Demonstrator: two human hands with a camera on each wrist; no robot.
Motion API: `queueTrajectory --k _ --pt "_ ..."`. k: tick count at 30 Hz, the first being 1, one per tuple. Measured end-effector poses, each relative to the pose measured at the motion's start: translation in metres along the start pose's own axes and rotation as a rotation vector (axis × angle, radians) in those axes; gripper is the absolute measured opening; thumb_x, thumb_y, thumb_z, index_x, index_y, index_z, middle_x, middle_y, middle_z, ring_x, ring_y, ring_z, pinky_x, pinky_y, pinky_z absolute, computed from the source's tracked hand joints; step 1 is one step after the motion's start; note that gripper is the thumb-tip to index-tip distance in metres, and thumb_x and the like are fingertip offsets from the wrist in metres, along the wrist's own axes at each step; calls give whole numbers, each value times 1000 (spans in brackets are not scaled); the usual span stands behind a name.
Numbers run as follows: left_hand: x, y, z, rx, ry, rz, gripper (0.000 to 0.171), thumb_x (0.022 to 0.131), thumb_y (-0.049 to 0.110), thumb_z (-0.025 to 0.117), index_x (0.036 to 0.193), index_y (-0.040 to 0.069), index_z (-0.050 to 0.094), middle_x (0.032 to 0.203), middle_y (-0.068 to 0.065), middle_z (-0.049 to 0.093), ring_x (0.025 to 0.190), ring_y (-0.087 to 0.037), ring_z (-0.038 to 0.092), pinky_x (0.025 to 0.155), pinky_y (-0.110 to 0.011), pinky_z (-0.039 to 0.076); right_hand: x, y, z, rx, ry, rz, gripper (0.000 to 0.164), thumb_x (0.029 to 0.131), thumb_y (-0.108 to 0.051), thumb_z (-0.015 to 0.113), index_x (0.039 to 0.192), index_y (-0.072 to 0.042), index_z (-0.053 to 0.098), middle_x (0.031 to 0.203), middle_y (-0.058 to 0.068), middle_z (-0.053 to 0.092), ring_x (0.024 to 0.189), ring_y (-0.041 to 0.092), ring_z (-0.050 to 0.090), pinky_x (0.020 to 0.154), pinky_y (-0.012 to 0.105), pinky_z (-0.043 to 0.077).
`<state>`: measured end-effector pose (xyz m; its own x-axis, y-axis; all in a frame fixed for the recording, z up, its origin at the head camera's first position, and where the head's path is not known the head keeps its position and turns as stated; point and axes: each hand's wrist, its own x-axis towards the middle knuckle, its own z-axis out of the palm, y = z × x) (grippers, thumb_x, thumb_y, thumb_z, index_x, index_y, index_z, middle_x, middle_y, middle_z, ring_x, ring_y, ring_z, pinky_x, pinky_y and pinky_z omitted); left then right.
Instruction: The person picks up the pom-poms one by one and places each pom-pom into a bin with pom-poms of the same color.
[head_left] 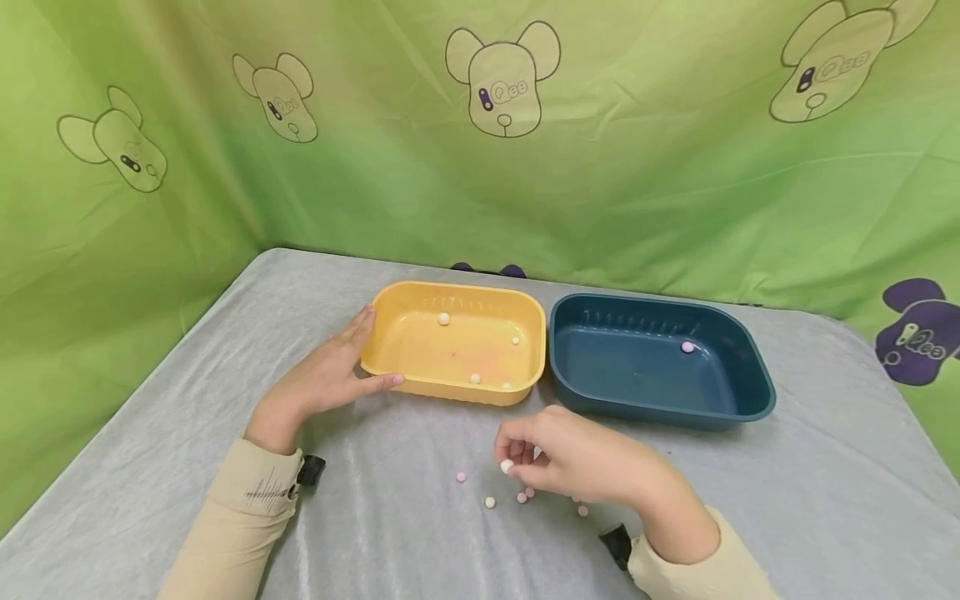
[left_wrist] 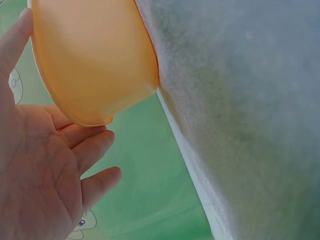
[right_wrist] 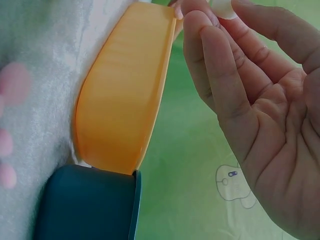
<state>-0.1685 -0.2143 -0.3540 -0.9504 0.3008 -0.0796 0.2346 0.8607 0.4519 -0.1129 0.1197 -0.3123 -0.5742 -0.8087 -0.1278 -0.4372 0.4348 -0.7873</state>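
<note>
In the lower middle of the head view, the right hand (head_left: 581,457) pinches a small, matte white ball (head_left: 507,467) between thumb and fingertips, above the grey, short-napped cloth (head_left: 390,517). Near it on the cloth lie several round pink balls (head_left: 461,477) and a cream-white ball (head_left: 490,502). Left of centre, the left hand (head_left: 318,379) rests with fingers spread apart and extended against the left end of a smooth, glossy yellow plastic tub (head_left: 420,350), thumb at its near rim. This round-cornered tub contains little white balls (head_left: 444,318). Right of it, just beside, a dark teal plastic tub (head_left: 630,367) with a ribbed far wall contains one pink ball (head_left: 687,347).
</note>
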Motion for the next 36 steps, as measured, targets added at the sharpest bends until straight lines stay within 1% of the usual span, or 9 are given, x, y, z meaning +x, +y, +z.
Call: queueTrajectory --k 3,6,9,11,13,17,20,29,36 --pt "-1 0 0 -5 -1 -1 114 86 70 60 158 1 4 167 -13 2 156 -29 8 124 -51 16 -1 0 -1 -10 6 -9 10 94 -4 61 86 -10 63 70 -1 62 63 2 68 41 21 44" --pt "-1 0 0 -7 -1 -1 114 86 70 59 158 1 4 167 -13 2 156 -29 7 124 -52 16 -3 0 -3 -33 24 -1 10 94 -5 62 87 -12 63 72 -4 61 51 0 59 42 21 46" --pt "-1 -1 0 -2 2 -2 113 86 70 59 158 2 4 168 -11 1 155 -30 8 124 -55 16 -5 0 -6 -59 43 17 8 95 -8 62 90 -14 65 78 -4 62 44 -1 50 45 22 49" --pt "0 -1 0 -2 4 -3 113 86 70 59 158 2 4 168 -10 1 156 -30 8 123 -56 16 -6 0 -9 -57 47 28 6 96 -9 62 93 -14 65 82 -2 63 43 0 50 47 22 51" --pt "0 -1 0 0 5 -3 113 86 69 59 158 2 4 168 -9 0 155 -30 8 123 -57 15 -7 1 -12 -64 52 19 5 97 -12 62 94 -14 66 85 -1 64 45 1 52 51 22 52" --pt "0 -1 0 1 5 -2 114 86 69 60 158 3 3 168 -10 1 155 -31 9 123 -58 15 -8 4 -18 -111 82 -17 4 97 -15 63 96 -15 67 86 -3 66 64 0 58 64 21 54" --pt "0 0 0 -1 1 -7 113 86 69 60 158 3 2 168 -9 0 155 -31 9 123 -57 15 -7 7 -22 -161 117 -32 4 96 -15 64 97 -17 68 84 -8 66 78 -1 58 71 21 52" --pt "-1 -1 -1 2 4 -7 113 86 69 60 158 2 3 168 -10 1 155 -31 9 123 -56 16 0 13 -34 -152 160 -1 5 95 -12 65 96 -16 68 84 -6 64 77 2 57 71 21 53" --pt "0 -1 0 4 5 -2 113 86 70 59 158 3 3 168 -9 0 155 -31 9 123 -55 16 7 14 -47 -184 196 18 4 95 -13 65 96 -15 68 83 -7 64 78 5 58 71 23 52"
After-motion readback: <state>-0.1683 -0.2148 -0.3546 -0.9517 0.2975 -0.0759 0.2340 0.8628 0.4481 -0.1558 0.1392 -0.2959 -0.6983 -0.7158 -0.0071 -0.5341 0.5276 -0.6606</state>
